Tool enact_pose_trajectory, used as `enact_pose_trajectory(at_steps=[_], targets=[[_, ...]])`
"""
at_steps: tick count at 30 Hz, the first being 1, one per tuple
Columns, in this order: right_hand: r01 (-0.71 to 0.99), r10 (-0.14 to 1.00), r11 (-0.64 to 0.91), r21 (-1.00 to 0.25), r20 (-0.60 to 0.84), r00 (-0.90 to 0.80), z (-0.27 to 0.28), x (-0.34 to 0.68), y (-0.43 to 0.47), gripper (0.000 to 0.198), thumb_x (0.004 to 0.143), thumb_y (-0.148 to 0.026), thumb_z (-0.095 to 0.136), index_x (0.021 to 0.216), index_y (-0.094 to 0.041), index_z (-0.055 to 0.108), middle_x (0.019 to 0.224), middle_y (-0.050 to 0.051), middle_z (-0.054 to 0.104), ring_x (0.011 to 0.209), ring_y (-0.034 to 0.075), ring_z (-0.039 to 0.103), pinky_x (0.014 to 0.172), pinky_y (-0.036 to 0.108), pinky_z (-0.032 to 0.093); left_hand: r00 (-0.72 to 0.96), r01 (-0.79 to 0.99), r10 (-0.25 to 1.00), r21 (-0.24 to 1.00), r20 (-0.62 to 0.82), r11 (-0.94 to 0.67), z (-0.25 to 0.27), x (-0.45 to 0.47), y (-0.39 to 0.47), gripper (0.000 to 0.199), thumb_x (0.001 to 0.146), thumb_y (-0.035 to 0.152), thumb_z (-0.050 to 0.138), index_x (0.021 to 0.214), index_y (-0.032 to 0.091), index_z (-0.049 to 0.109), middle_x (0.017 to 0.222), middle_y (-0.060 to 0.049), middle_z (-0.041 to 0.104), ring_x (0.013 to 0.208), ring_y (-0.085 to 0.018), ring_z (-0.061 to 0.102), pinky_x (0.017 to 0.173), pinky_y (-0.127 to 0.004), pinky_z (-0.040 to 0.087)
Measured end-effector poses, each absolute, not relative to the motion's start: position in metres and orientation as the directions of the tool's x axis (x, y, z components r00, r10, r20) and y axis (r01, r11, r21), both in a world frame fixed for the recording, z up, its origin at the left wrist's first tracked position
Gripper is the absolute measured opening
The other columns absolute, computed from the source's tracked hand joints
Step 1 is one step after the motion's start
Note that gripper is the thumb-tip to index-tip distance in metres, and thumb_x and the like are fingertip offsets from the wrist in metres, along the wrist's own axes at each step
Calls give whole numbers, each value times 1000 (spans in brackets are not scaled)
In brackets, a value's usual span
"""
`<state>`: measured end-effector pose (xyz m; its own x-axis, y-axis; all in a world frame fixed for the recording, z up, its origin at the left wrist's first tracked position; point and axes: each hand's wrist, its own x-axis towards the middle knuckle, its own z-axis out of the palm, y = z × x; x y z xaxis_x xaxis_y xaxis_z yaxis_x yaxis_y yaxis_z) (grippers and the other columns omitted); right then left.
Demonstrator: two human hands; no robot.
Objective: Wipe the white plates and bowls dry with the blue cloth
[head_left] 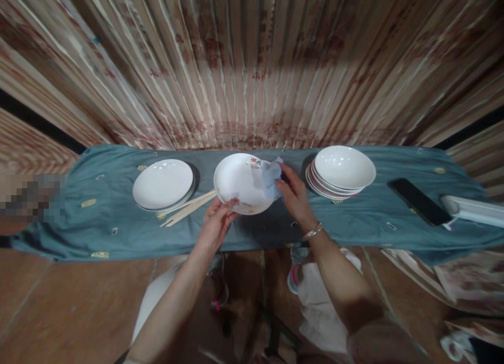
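Observation:
A white plate (240, 183) with small red and yellow flower prints is held slightly tilted over the table's middle. My left hand (220, 217) grips its near left rim, thumb on top. In my right hand (294, 192) a light blue cloth (271, 178) is pinched and pressed on the plate's right side; it hides part of that rim. Left of the plate lie several light wooden chopsticks (187, 211), their far ends passing behind it. Beyond them stands a stack of white plates (163, 184). To the right of my right hand is a stack of white bowls (344, 167).
The long table wears a teal cloth (129, 238). A black phone (420, 201) lies at the right, beside a white object (478, 209) I cannot make out. A pleated, patterned curtain (244, 65) hangs behind. At the left edge is a blurred-out patch.

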<state>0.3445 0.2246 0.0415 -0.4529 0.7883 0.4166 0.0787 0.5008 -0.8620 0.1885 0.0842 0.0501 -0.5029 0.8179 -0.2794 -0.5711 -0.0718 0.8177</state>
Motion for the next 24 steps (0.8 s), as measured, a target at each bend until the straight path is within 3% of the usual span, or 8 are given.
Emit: enact_pose_trajectory(at_steps=[4, 9, 14, 24], targets=[[297, 647, 732, -614, 489, -584, 28, 334, 215, 46, 89, -27, 48, 133, -13, 52, 145, 18, 45, 135, 29, 41, 110, 48, 36, -491, -563, 829, 824, -268, -67, 45, 191, 86, 36, 55, 24, 83, 88, 15, 69, 83, -4, 75, 72, -16, 68, 66, -26, 56], [512, 644, 765, -390, 485, -592, 24, 331, 219, 31, 91, -26, 50, 115, -14, 65, 126, 18, 59, 117, 31, 52, 105, 51, 40, -497, -543, 827, 837, -263, -60, 41, 194, 89, 44, 54, 26, 85, 94, 16, 70, 90, -5, 75, 77, -17, 68, 67, -27, 55], [580, 698, 716, -389, 424, -577, 23, 331, 227, 25, 89, -19, 49, 107, -15, 67, 110, 15, 67, 107, 29, 60, 99, 46, 46, -468, -523, 848, 852, -251, -37, 37, 199, 93, 49, 54, 27, 86, 100, 18, 71, 99, -5, 74, 82, -19, 68, 72, -28, 55], [514, 692, 722, -464, 473, -545, 16, 325, 236, 36, 92, -23, 44, 121, -12, 61, 126, 18, 61, 120, 28, 57, 105, 44, 45, -448, -490, 868, 871, -215, -37, 35, 203, 95, 46, 56, 29, 86, 99, 19, 73, 98, -5, 75, 85, -19, 68, 76, -30, 55]])
